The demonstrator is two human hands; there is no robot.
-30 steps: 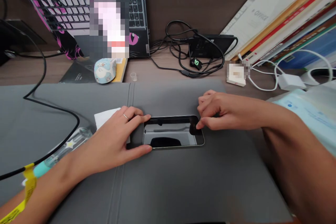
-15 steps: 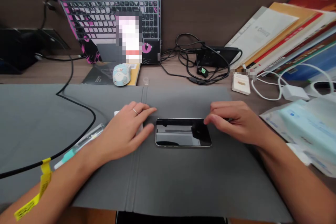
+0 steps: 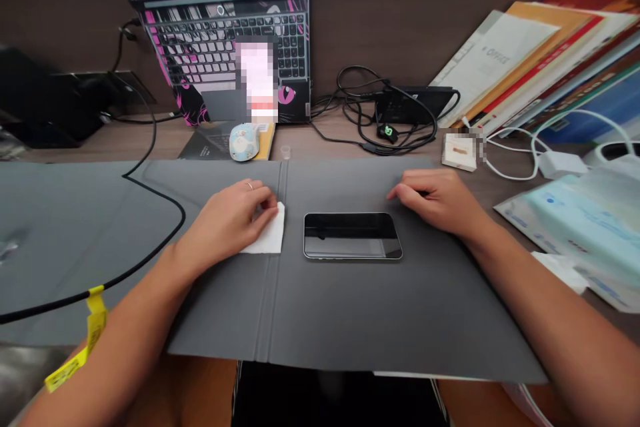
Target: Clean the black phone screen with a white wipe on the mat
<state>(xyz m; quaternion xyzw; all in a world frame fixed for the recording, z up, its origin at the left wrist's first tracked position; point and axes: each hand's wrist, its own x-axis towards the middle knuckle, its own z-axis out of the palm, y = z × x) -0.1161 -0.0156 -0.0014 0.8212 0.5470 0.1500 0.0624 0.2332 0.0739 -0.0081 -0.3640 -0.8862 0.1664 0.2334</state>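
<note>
A phone (image 3: 353, 236) with a dark, reflective screen lies flat on the grey desk mat (image 3: 350, 313), between my hands. To its left, my left hand (image 3: 237, 217) rests on a folded white tissue (image 3: 273, 233). Its fingers are curled, with thumb and forefinger closed at the tissue's edge. A ring (image 3: 250, 185) sits on one finger. My right hand (image 3: 435, 197) is just beyond the phone's far right corner, apart from it. Its fingers are loosely curled together and nothing shows in them; their undersides are hidden.
An open laptop (image 3: 225, 53) stands behind, with a patterned mouse (image 3: 244, 142) in front. Tangled black cables (image 3: 370, 140) lie at the back. Books (image 3: 540, 73), a small box (image 3: 459, 151) and a tissue pack (image 3: 585, 233) are on the right. A black cord (image 3: 173, 203) crosses the mat's left.
My left fingers, earlier stretched towards the phone, have curled in over the tissue, which shows more. My right hand has left the phone's corner, moving away. The camera view has shifted.
</note>
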